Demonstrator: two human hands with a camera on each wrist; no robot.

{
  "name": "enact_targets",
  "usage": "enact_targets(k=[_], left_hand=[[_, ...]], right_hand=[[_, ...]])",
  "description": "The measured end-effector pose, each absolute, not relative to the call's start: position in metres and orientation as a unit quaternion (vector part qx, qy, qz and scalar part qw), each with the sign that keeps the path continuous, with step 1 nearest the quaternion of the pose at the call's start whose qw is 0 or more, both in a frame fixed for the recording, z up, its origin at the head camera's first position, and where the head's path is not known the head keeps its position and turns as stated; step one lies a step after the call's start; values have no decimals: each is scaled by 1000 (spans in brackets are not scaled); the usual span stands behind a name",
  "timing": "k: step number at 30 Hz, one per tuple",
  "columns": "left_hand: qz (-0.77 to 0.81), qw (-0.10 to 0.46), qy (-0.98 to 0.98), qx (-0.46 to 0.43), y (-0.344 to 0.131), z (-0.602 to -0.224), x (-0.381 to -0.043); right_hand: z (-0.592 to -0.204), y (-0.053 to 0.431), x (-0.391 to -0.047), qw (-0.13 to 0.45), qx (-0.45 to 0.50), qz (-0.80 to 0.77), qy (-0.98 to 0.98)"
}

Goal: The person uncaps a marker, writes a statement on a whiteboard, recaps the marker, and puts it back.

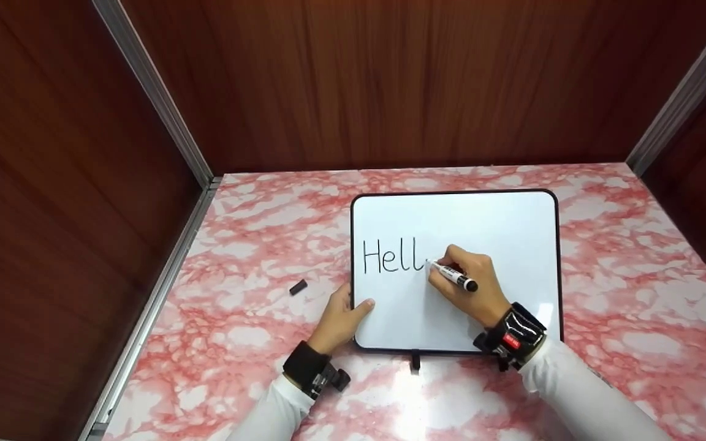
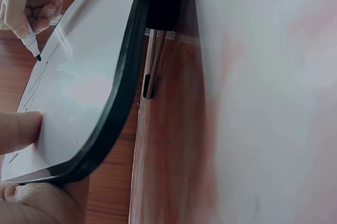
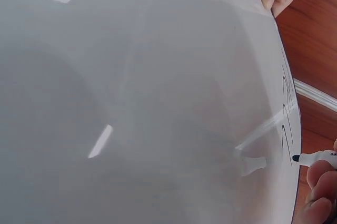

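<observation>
A whiteboard (image 1: 488,226) with a black frame stands on the table, its surface facing me. Black handwriting (image 1: 391,256) reading "Hell" runs across its left half. My right hand (image 1: 472,285) pinches a white marker (image 1: 454,277) with a black end, its tip at the board just right of the last letter. In the right wrist view the marker's dark tip (image 3: 296,158) is close to the writing; whether it touches is unclear. My left hand (image 1: 342,315) grips the board's lower left edge, thumb on the front face, the other fingers partly hidden behind.
A black marker cap (image 1: 298,287) lies on the red-and-white marbled table (image 1: 249,300), left of the board. A small black support foot (image 1: 415,362) sticks out below the board's lower edge. Brown wood-grain panels (image 1: 390,86) with metal edge strips enclose the table at the back and sides.
</observation>
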State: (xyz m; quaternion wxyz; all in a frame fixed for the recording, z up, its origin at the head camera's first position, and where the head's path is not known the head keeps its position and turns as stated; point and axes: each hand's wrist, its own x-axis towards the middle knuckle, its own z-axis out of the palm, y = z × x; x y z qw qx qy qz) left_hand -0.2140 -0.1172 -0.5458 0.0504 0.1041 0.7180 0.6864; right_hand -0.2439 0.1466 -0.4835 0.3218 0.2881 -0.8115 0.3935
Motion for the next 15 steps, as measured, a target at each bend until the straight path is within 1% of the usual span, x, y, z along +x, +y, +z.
enact_targets(k=[15], left_hand=[[683, 53, 722, 92, -118, -545, -213]], right_hand=[[-477, 150, -251, 320, 270, 395, -818]])
